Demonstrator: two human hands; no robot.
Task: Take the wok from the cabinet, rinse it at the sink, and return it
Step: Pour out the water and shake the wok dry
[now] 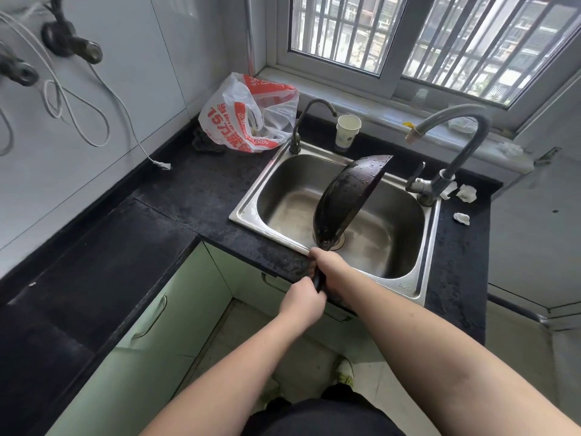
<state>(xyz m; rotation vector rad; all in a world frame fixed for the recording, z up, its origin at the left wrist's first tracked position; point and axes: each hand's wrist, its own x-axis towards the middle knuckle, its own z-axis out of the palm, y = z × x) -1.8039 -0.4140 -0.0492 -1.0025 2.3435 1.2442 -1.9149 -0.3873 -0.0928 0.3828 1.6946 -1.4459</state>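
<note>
Black steel beaded with water: the wok stands on edge over the sink, its wet underside turned to my left and its bowl facing right, so the inside is hidden from me. I have both hands closed around the handle, my right hand up by the wok's neck, my left hand lower, near the handle's end at the counter edge. The big tap arches well to the right of the wok, and I see no water running from it.

I judge the rinse done and this to be draining. To do it well I would keep the wok tilted steeply with its low rim over the basin, give it a couple of short shakes, and let the drips fall inside the sink, not on the counter. Both hands should stay firm, since a wet handle may slip. The green cabinet doors below the counter are shut, so one hand must come free to open one.
</note>
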